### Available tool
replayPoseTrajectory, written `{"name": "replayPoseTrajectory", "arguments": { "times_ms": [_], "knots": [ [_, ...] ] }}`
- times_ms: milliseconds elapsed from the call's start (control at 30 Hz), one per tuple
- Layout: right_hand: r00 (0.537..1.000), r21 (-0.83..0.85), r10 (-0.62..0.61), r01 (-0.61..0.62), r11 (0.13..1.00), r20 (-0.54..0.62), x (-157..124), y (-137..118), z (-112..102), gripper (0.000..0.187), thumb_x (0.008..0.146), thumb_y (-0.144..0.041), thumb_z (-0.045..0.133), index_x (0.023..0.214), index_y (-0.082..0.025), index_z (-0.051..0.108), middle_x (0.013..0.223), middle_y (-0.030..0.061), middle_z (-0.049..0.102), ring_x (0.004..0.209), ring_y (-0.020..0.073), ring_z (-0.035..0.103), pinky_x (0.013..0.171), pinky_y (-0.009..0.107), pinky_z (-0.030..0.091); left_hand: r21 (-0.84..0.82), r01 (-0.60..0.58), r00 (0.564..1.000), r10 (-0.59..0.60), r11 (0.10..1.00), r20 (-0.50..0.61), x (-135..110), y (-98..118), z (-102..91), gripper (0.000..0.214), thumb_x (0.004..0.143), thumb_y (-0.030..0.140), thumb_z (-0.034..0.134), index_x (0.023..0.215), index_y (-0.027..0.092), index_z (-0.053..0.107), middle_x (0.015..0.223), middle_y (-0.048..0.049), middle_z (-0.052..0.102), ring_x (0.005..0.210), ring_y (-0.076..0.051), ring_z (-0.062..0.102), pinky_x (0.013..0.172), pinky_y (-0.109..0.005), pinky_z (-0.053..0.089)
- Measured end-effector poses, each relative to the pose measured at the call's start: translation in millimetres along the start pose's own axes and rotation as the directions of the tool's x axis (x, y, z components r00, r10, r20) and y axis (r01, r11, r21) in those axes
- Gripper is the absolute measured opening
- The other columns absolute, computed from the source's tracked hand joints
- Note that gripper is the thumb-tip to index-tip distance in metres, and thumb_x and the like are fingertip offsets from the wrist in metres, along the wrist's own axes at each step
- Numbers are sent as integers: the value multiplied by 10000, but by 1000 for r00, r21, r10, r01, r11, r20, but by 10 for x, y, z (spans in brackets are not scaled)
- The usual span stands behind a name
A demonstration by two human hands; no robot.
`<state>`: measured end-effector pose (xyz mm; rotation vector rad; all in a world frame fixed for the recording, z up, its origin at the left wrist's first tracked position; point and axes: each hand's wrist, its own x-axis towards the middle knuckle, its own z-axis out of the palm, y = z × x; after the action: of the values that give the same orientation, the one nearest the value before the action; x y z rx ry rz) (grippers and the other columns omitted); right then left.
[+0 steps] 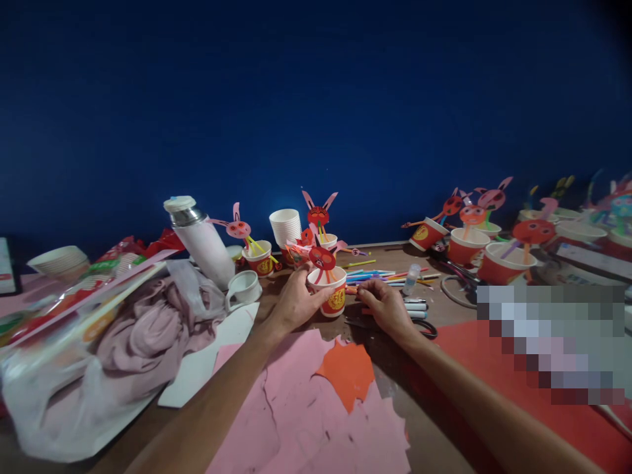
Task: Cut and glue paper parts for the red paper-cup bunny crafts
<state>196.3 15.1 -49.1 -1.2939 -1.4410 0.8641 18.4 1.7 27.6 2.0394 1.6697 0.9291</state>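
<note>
In the middle of the head view, my left hand (297, 299) grips a red and white paper cup (336, 299) with a gold print from its left side. A red paper rabbit face (322, 259) with pink ears stands up from the cup. To the cup's right, my right hand (388, 304) pinches the end of a small orange strip (351, 289), close to the cup's wall. Whether the strip is joined to the cup I cannot tell. Colored drinking straws (378, 275) lie just behind my right hand, and scissors (425, 328) lie partly under it.
Pink paper (291, 408) with an orange scrap (348, 368) lies in front. Left are a white thermos (202, 243), a mug (244, 289) and a plastic bag (59, 415). Finished-looking rabbit cups (503, 266) and red paper (464, 349) are right; stacked cups (285, 229) stand behind.
</note>
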Motion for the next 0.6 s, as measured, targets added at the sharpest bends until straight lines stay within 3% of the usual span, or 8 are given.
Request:
{"name": "replayPoseTrajectory", "arguments": {
  "times_ms": [600],
  "knots": [
    [1000,50,16,-16,999,-1,-27,-2,-6,181,772,-354,505,798,-209,610,739,6,653,674,183,633,508,269,518,-74,18,1000,-19,997,-4,-2,14,-15,385,696,320,640,1031,147,560,1000,-107,654,953,-242,605,831,-338,469]
  ]
}}
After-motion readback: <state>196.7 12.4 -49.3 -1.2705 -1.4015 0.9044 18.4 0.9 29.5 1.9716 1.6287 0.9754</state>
